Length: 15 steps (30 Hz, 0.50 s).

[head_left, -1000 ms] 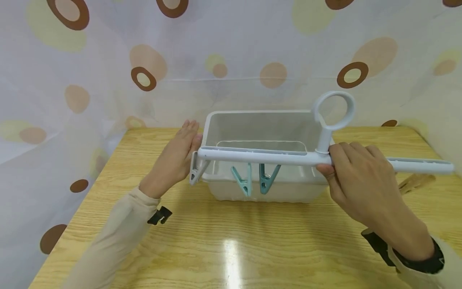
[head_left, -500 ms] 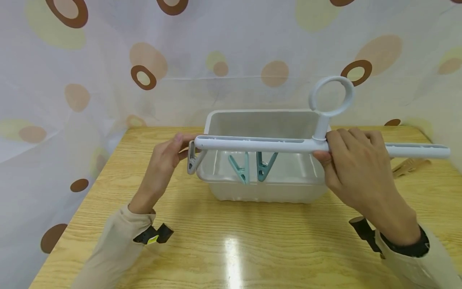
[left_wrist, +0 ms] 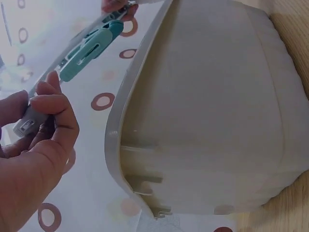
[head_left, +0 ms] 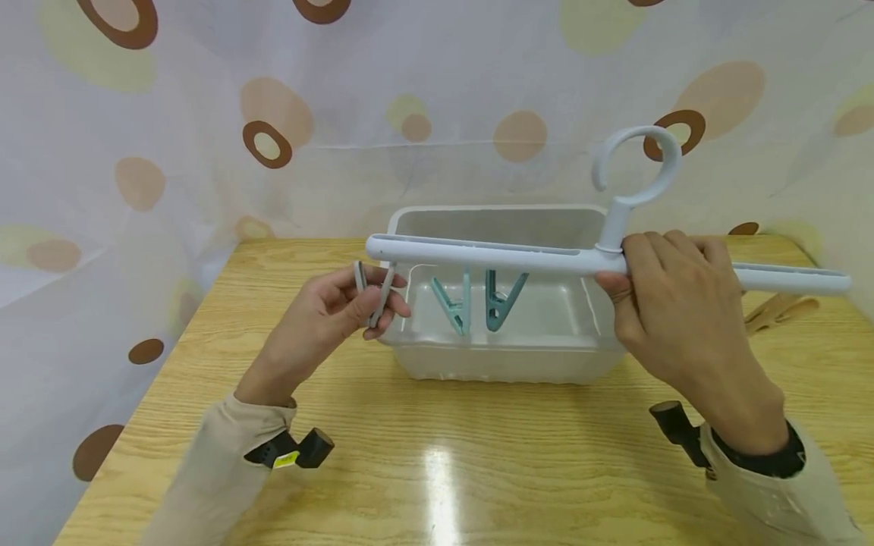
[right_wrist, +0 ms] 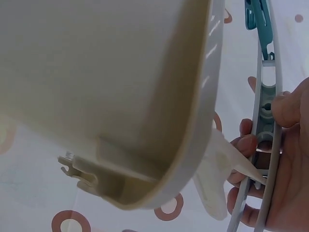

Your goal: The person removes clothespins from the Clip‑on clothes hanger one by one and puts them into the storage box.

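Observation:
In the head view, my right hand [head_left: 690,326] grips a white hanger [head_left: 478,254] by its bar, just right of the open ring-shaped hook [head_left: 672,163]. The bar is held above a white plastic basin. My left hand [head_left: 328,322] pinches a grey clothespin [head_left: 382,299] below the bar's left end; thumb and fingers lie on both sides of it. Two clothespins hang mid-bar, a light teal clothespin [head_left: 456,307] and a darker teal clothespin [head_left: 501,303]. A beige clothespin [right_wrist: 212,169] hangs by my right hand in the right wrist view, partly behind the basin rim.
The white basin [head_left: 505,360] stands on the wooden table [head_left: 369,462] beneath the hanger, close to both hands. A patterned curtain [head_left: 451,76] with round spots closes off the back and the left side.
The hanger has been raised and its hook has turned somewhat. My left hand, at first flat beside the basin, has come to the bar's left end and taken hold of the grey clothespin.

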Motion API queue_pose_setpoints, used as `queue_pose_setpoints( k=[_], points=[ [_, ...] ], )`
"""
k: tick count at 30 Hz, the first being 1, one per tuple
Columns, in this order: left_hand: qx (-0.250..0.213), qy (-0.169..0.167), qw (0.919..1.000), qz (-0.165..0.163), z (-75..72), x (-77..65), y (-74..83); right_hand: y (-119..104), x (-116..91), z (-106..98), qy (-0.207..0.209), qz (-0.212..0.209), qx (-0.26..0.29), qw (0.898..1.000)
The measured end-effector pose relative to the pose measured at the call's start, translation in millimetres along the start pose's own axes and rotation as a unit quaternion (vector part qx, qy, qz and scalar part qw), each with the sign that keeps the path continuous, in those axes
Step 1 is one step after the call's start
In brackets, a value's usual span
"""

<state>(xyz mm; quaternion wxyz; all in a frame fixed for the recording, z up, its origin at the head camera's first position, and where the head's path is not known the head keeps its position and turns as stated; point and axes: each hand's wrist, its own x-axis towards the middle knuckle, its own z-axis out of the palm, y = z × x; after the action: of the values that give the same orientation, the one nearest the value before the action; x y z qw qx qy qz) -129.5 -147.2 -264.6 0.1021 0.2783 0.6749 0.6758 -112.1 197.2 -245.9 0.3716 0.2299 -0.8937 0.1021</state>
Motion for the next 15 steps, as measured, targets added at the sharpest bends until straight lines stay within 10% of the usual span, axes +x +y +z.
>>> queue_pose_setpoints(
  k=[9,15],
  points=[
    [0.031,0.039,0.9962,0.071,15.0,3.6,-0.3,-3,-1,0,0.02,-0.007,-0.006,1.0],
    [0.18,0.128,0.953,0.208,21.5,4.1,-7.9,-6,-1,2,0.037,-0.02,-0.003,0.999]
  ],
)
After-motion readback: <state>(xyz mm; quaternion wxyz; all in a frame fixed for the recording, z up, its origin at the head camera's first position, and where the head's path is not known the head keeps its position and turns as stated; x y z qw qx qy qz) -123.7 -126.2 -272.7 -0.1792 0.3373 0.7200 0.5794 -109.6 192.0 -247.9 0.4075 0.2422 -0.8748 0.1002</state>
